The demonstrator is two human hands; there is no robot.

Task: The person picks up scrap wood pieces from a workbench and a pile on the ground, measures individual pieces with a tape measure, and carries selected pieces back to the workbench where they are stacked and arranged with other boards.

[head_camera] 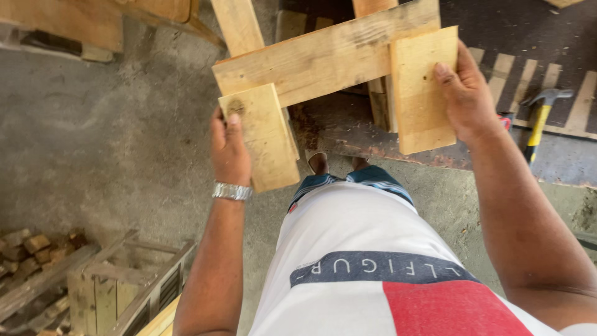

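Wooden frame (pixel 329 59) — your left hand (pixel 230 149) grips one short board, your right hand (pixel 466 96) grips the other — near a hammer (pixel 540 112).

A yellow-handled hammer (pixel 540 115) lies on slats — wood offcuts (pixel 34 246) beside a crate (pixel 109 289).

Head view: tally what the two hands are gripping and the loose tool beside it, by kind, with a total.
Short upright boards, one in the left hand and one in the right hand: 2
Long cross plank joining them: 1
Hammer with yellow handle: 1
Total: 4
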